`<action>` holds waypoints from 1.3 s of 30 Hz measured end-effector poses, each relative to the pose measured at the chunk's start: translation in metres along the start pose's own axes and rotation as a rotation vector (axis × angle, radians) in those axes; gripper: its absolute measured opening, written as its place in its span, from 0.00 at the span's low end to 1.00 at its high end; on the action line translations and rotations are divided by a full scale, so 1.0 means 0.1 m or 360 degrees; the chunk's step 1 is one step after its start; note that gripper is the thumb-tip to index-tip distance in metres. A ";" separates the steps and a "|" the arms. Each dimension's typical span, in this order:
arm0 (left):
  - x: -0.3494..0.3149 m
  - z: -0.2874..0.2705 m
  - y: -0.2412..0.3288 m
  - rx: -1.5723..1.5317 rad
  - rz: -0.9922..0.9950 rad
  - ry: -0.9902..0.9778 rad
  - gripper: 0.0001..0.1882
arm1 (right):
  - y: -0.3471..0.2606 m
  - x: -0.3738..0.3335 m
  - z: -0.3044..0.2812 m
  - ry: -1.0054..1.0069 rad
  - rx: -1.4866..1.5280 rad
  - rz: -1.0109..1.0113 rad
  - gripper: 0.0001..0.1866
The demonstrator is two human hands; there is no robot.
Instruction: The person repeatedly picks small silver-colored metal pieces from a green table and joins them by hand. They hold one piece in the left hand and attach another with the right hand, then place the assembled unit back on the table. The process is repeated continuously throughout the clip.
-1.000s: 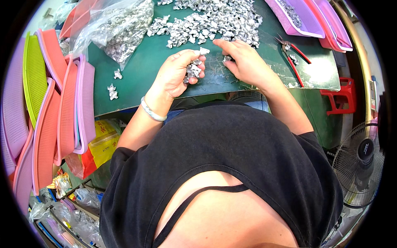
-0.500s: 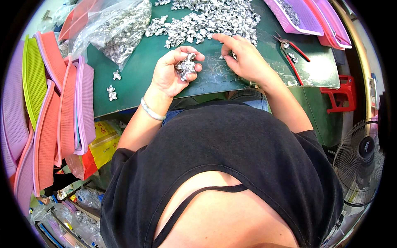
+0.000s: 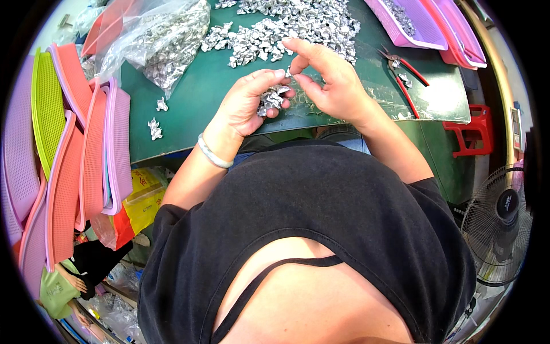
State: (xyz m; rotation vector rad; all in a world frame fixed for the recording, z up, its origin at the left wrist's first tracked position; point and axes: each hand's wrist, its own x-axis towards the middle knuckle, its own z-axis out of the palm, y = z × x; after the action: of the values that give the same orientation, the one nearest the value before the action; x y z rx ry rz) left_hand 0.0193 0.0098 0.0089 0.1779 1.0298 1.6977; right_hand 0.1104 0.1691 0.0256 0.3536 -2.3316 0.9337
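Left hand (image 3: 243, 103) clamps several small, silvery metal pieces (image 3: 271, 101); whether right hand (image 3: 335, 86) pinches one, I cannot tell. Two stray pieces (image 3: 154, 129) lie leftward.

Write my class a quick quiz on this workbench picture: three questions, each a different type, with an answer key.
1. Which hand cups a cluster of silvery pieces?
2. True or false: the pliers on the green table have blue handles.
3. Fill in: a clear plastic ____ lies left of the loose heap.

Key:
1. The left hand.
2. False; they are red.
3. Bag.
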 end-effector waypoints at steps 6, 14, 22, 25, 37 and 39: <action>0.00 0.01 0.01 0.0037 0.0004 0.0049 0.09 | 0.04 -0.05 -0.02 0.0061 0.0002 0.0079 0.28; -0.03 -0.05 0.04 -0.0043 -0.0027 0.0061 0.09 | 0.16 -0.18 -0.26 -0.0566 -0.0754 0.0264 0.22; -0.02 -0.08 0.05 -0.0129 -0.0072 -0.0002 0.10 | 0.22 -0.21 -0.22 -0.0500 -0.0643 0.0290 0.19; -0.02 -0.08 0.05 -0.0132 -0.0076 0.0001 0.10 | 0.25 -0.21 -0.19 -0.0472 -0.0605 0.0271 0.19; -0.02 -0.06 0.05 -0.0168 -0.0055 0.0004 0.10 | 0.26 -0.22 -0.11 -0.0401 -0.0482 0.0267 0.20; -0.02 -0.05 0.04 -0.0146 -0.0017 0.0019 0.09 | 0.27 -0.23 -0.09 -0.0407 -0.0475 0.0262 0.20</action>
State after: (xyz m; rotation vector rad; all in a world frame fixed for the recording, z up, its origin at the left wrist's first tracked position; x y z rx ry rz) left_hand 0.0141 0.0051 0.0093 0.1026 0.9580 1.7340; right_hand 0.1203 0.1954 0.0027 0.1673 -2.7215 0.6272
